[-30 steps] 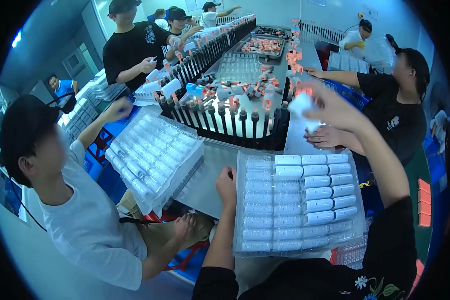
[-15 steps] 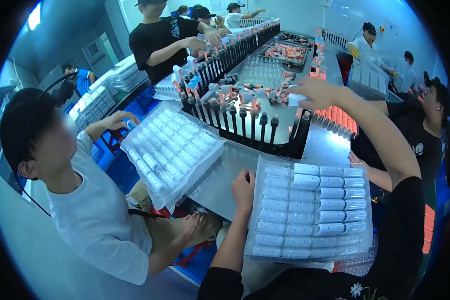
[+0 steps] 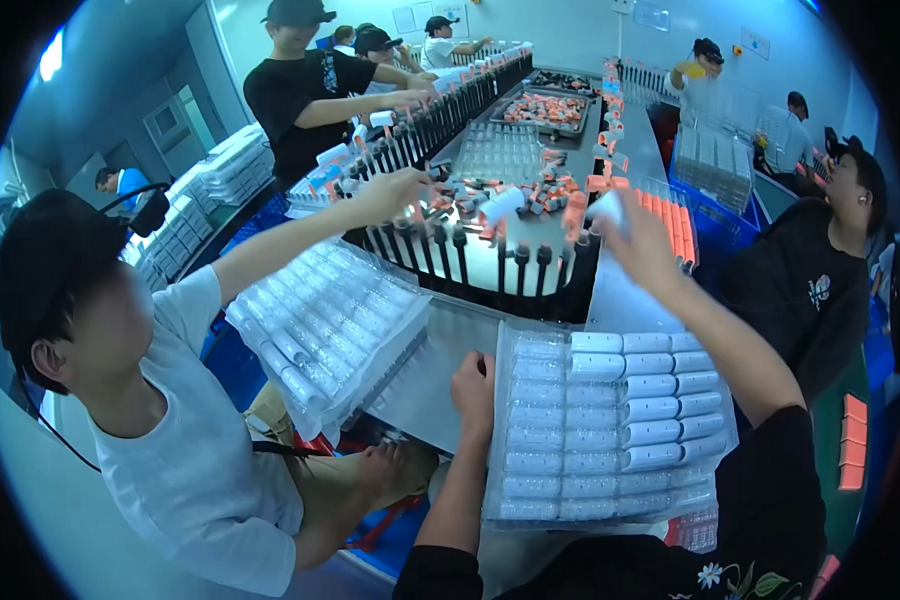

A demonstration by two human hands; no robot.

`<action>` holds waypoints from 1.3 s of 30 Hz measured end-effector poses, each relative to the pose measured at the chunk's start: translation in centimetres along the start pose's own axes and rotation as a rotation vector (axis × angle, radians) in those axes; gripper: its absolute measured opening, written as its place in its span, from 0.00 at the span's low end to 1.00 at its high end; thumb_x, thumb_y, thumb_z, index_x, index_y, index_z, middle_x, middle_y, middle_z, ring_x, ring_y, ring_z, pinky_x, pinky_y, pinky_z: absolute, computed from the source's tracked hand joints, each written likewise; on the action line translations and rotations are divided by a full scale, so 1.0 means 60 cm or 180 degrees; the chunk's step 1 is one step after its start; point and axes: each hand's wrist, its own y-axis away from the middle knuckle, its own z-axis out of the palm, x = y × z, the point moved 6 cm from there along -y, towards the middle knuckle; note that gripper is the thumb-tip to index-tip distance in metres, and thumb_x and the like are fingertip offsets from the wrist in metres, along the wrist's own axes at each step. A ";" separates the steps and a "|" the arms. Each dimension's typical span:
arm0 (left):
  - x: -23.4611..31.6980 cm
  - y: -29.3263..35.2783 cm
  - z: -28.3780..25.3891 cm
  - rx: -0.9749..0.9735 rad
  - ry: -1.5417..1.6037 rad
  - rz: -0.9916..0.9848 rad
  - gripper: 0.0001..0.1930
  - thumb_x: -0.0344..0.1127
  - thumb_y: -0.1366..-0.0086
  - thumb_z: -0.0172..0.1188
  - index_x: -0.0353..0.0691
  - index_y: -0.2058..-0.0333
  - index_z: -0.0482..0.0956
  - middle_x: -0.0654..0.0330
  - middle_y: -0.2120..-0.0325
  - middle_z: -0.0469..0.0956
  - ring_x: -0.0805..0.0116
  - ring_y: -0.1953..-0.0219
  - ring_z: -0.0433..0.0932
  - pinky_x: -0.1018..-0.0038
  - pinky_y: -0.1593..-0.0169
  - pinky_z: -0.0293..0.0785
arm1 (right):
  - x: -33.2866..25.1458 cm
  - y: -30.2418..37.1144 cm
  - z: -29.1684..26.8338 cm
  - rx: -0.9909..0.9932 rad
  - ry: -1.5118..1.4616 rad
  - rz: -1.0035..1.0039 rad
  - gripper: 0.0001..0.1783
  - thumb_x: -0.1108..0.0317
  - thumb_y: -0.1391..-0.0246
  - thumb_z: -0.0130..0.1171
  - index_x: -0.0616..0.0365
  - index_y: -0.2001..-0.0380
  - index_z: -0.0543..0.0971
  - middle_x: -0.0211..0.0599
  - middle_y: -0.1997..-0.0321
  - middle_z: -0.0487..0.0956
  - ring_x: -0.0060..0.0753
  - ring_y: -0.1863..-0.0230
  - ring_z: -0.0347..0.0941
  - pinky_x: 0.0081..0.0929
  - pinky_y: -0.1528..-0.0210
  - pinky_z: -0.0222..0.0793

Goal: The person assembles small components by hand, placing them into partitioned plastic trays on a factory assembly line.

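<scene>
My right hand (image 3: 638,243) is raised beyond the tray's far edge, beside the curved end of the conveyor. Its fingers close on a white cylindrical shell (image 3: 607,210), both slightly blurred. In front of me lies a clear plastic tray (image 3: 530,420) with rows of pockets. White shells (image 3: 652,408) fill much of its right and far side, and the left pockets hold none. My left hand (image 3: 473,388) rests as a loose fist on the metal table, close to the tray's left edge. I see nothing in it.
Black upright holders (image 3: 440,250) ring the conveyor, with orange and grey parts (image 3: 545,195) inside the loop. On my left, a co-worker in white (image 3: 190,440) reaches over another tray stack (image 3: 320,320). Orange pieces (image 3: 670,222) line the right. More people work beyond.
My right hand has drawn back from over the conveyor's parts, moving right and nearer with the white shell. The left co-worker's hand has gone from their tray to the conveyor. My left hand stays.
</scene>
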 end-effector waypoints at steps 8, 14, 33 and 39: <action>0.016 0.007 0.020 0.0000 0.0079 0.0142 0.16 0.43 0.31 0.56 0.34 0.67 0.82 0.42 0.70 0.82 0.41 0.67 0.82 0.55 0.62 0.77 | 0.168 -0.136 0.046 -0.0378 -0.0281 0.0516 0.25 0.51 0.39 0.60 0.68 0.58 0.78 0.58 0.58 0.82 0.58 0.58 0.82 0.51 0.56 0.76; 0.000 0.009 0.025 -0.0083 -0.0051 0.0133 0.16 0.43 0.30 0.56 0.34 0.66 0.80 0.42 0.69 0.82 0.40 0.65 0.82 0.54 0.61 0.77 | 0.040 -0.054 0.098 -0.0762 0.0284 0.0327 0.18 0.58 0.38 0.57 0.67 0.62 0.78 0.60 0.59 0.82 0.67 0.59 0.80 0.57 0.56 0.75; -0.020 0.004 0.024 -0.0025 0.0441 0.0268 0.12 0.35 0.36 0.60 0.31 0.71 0.74 0.48 0.79 0.75 0.57 0.78 0.70 0.64 0.69 0.70 | -0.044 0.169 0.063 -0.3567 0.0345 -0.0533 0.25 0.65 0.55 0.68 0.69 0.55 0.76 0.56 0.58 0.77 0.59 0.51 0.74 0.48 0.48 0.70; -0.025 -0.003 0.024 -0.0053 0.0481 0.0227 0.12 0.35 0.35 0.60 0.31 0.71 0.74 0.47 0.79 0.76 0.56 0.78 0.72 0.64 0.69 0.70 | -0.043 0.161 0.040 -0.3180 -0.0109 -0.0903 0.29 0.56 0.53 0.71 0.68 0.56 0.77 0.57 0.60 0.80 0.60 0.55 0.78 0.50 0.51 0.71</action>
